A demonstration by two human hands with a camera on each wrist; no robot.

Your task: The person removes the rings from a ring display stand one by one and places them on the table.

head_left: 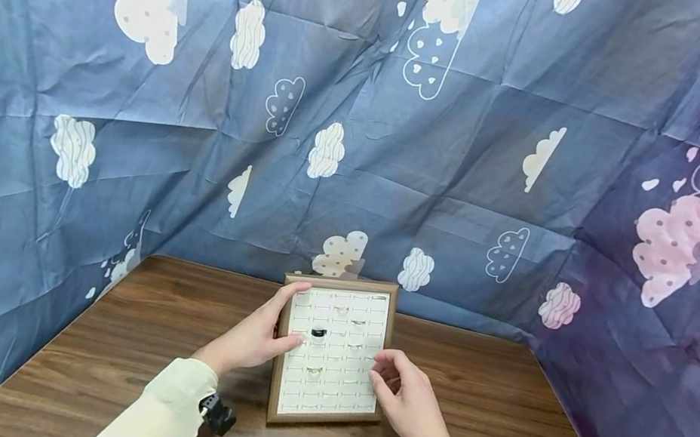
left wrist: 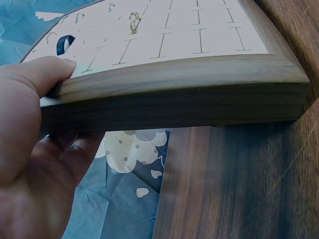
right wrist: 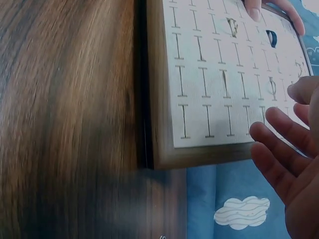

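Note:
A wood-framed ring display board (head_left: 292,387) leans upright on the table, its white slotted face toward me. My left hand (head_left: 252,337) grips its left side, thumb on the front and the other fingers behind, as the left wrist view shows. Near that thumb sits a wide black ring (head_left: 318,333). Lower down is a gold-coloured ring (head_left: 314,371), and several thin rings stand in other slots. At the right edge of the board, my right hand (head_left: 413,404) has its fingers loosely bent and spread, overlapping the frame in the right wrist view. Nothing shows between its fingers.
The brown wood-grain table (head_left: 487,393) extends to both sides of the board. Behind and along the sides hangs a blue cloth (head_left: 352,204) with a cloud print. A black band with a small block (head_left: 217,414) is on the left wrist, over a pale sleeve.

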